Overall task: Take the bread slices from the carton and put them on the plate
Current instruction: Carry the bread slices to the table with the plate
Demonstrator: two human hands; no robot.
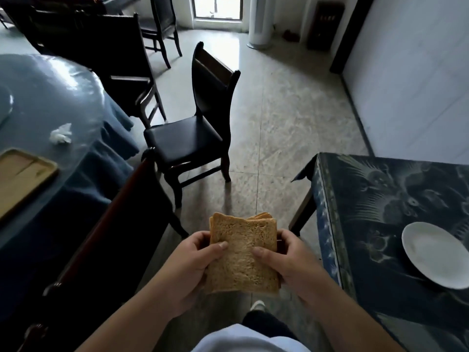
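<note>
A tiled dining room with dark chairs; a desk (396, 224) draped in a dark patterned cloth stands at near right and carries the white plate (436, 257), which lies bare. We hold the stack of bread slices (241, 255) over the floor, well apart from the plate, the left hand (187, 265) and right hand (291, 265) each clasping one side, thumbs pressed on the top slice. No carton is in view. To finish well, we judge, we should keep the stack level, press lightly to avoid crushing, carry it right, and lower it onto the plate's middle.
</note>
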